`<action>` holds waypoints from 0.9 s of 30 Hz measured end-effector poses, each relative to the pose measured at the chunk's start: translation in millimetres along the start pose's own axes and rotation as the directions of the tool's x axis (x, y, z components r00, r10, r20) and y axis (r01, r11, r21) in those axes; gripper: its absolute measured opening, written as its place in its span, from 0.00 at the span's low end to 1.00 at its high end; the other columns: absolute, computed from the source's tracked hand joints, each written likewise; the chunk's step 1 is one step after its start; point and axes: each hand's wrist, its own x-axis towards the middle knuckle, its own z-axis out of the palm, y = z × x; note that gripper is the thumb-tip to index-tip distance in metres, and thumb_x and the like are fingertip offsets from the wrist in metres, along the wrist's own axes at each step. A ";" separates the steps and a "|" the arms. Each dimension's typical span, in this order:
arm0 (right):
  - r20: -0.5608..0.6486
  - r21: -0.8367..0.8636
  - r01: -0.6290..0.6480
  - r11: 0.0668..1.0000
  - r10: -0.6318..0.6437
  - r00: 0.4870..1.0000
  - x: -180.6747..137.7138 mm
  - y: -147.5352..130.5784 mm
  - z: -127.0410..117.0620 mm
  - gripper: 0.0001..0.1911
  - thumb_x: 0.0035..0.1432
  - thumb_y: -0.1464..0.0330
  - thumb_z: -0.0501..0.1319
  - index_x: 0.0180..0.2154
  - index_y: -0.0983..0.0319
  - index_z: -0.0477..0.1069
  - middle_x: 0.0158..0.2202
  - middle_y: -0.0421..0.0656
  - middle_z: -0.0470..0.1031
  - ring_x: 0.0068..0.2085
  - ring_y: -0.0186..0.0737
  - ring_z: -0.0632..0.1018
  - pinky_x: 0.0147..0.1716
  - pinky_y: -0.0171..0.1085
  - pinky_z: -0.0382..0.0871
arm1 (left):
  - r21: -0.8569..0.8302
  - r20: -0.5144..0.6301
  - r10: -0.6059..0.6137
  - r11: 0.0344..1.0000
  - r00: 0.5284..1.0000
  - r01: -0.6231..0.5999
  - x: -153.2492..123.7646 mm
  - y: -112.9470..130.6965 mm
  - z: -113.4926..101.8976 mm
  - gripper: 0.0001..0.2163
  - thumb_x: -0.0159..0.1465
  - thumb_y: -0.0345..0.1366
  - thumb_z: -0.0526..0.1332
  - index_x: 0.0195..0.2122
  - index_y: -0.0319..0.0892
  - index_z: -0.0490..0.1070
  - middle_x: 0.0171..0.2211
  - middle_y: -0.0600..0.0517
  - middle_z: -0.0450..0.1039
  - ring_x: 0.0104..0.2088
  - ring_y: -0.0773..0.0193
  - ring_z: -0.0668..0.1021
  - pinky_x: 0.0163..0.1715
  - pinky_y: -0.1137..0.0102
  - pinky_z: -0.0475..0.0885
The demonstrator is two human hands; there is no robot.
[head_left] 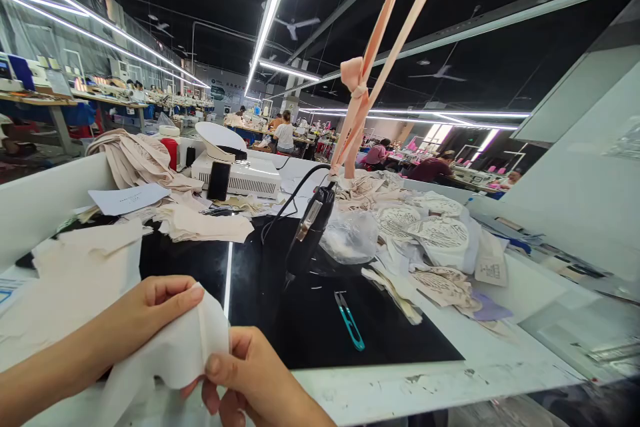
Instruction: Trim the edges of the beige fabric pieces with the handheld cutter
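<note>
Both my hands hold one piece of white fabric point(175, 347) at the near edge of the black table top point(320, 327). My left hand point(145, 313) is closed over its upper left part, thumb on top. From below, my right hand point(245, 373) pinches its right edge between thumb and fingers. A small teal thread snip point(350, 320) lies on the black surface to the right of my hands. A black hand tool point(310, 227) with a cord stands tilted in the middle of the table.
Cream fabric pieces point(200, 223) lie at the left and printed lace pieces point(440, 233) at the right. A white machine point(240, 173) stands at the back. A pink ribbon point(360, 93) hangs from above. Other people work at distant tables point(285, 133).
</note>
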 end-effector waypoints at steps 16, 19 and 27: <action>0.044 -0.017 0.012 1.000 -0.011 0.999 1.0 10.4 -6.0 0.37 0.34 0.39 0.86 0.33 0.64 0.86 0.27 0.39 0.79 0.28 0.32 0.74 0.31 0.33 0.65 | 0.239 0.046 0.084 0.966 0.995 -0.093 3.8 -16.7 -14.2 0.27 0.61 0.63 0.71 0.28 0.43 0.69 0.26 0.56 0.66 0.29 0.64 0.65 0.26 0.74 0.59; -0.059 0.050 0.094 0.994 -0.091 0.994 9.9 13.0 -7.1 0.46 0.34 0.35 0.84 0.44 0.63 0.87 0.32 0.40 0.79 0.33 0.35 0.76 0.38 0.36 0.68 | 0.297 0.118 0.071 0.949 0.991 -0.103 7.3 -21.9 -14.9 0.28 0.62 0.66 0.68 0.30 0.43 0.70 0.27 0.56 0.63 0.28 0.65 0.62 0.26 0.74 0.55; -0.346 0.016 0.210 0.978 -0.192 0.918 38.8 -2.7 -18.8 0.34 0.37 0.44 0.86 0.36 0.63 0.87 0.29 0.40 0.79 0.26 0.28 0.64 0.26 0.34 0.49 | 0.438 0.066 0.067 0.895 0.996 -0.089 2.5 -12.4 -29.0 0.21 0.63 0.59 0.72 0.31 0.44 0.82 0.25 0.56 0.69 0.28 0.65 0.65 0.27 0.75 0.58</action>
